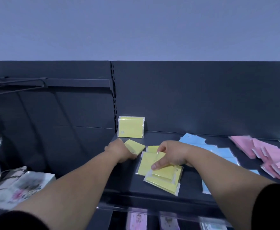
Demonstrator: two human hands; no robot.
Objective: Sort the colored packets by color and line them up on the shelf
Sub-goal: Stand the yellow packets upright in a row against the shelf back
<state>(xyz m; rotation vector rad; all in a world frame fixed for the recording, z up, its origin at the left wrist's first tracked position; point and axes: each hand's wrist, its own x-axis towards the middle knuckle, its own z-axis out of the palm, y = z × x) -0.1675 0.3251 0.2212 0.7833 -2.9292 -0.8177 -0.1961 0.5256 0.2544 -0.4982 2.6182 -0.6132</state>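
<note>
The left hand (120,151) gripped a yellow stack (136,146) while the right hand (170,156) pinched one packet (159,157) from the loose yellow pile (162,180) on the shelf (189,185), presumably to join the upright yellow row (131,127).

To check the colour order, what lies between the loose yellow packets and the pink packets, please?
Blue packets, partly hidden by the right forearm, in the head view.

pink packets (272,156) blurred, cut off right
</note>
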